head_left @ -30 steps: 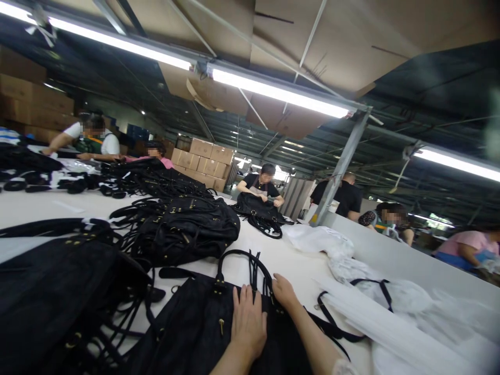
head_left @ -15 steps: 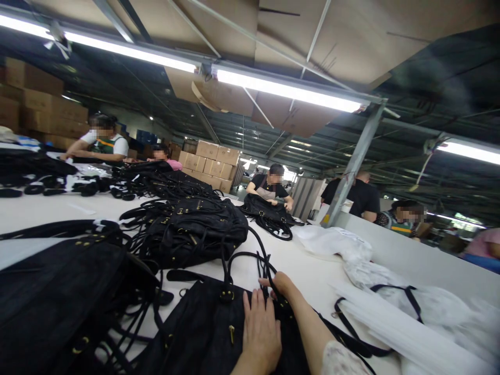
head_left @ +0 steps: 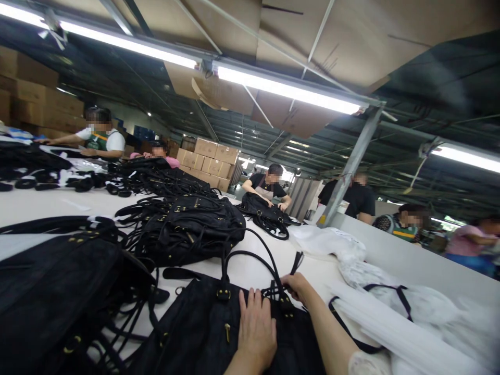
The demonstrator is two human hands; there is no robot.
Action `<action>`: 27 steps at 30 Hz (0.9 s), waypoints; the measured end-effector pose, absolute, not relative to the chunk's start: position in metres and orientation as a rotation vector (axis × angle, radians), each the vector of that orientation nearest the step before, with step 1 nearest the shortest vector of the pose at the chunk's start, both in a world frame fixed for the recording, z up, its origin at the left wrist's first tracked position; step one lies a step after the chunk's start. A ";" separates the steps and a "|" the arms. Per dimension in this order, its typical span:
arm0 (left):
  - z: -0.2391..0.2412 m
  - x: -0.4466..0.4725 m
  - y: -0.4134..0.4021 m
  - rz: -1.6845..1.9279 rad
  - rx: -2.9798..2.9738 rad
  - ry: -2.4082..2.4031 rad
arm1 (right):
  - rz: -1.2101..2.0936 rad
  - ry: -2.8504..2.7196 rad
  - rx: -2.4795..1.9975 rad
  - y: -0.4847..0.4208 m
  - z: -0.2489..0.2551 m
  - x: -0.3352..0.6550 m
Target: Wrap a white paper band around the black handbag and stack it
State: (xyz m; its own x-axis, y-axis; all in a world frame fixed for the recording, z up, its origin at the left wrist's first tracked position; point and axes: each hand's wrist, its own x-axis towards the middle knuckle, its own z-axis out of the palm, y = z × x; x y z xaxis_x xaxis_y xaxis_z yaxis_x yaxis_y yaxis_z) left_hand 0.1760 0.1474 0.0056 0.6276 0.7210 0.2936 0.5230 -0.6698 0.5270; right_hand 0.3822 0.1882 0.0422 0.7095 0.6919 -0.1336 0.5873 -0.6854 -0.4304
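While the left hand (head_left: pixel 257 324) stays, black cords (head_left: pixel 297 263) have shifted rightward.

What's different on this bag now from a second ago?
The right hand has taken hold of the thin black cords, which stood upright to its left, and drawn them to the right; their ends now lean that way. A second handle now arches above the first. The left hand stays flat on the black bag.

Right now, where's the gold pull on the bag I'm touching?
In the head view's lower middle, the gold pull is on the black bag, just left of your left hand.
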 end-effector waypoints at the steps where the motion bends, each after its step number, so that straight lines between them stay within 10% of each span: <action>1: 0.007 0.176 0.147 0.690 2.466 0.989 | 0.363 -0.971 -2.580 0.176 0.046 0.389; 14: 0.005 0.175 0.150 0.669 2.464 0.925 | 0.026 -1.758 -2.316 0.197 0.054 0.328; 27: -0.004 0.178 0.149 0.738 2.387 0.881 | -0.174 -1.326 -2.610 0.203 0.068 0.352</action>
State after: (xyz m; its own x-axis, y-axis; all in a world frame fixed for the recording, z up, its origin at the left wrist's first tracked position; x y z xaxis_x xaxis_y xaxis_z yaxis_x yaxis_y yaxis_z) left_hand 0.1777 0.1488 -0.0039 0.6459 0.6956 0.3146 0.4321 -0.6728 0.6005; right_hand 0.3519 0.2028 0.0678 0.5885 0.7838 0.1984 0.8084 -0.5738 -0.1312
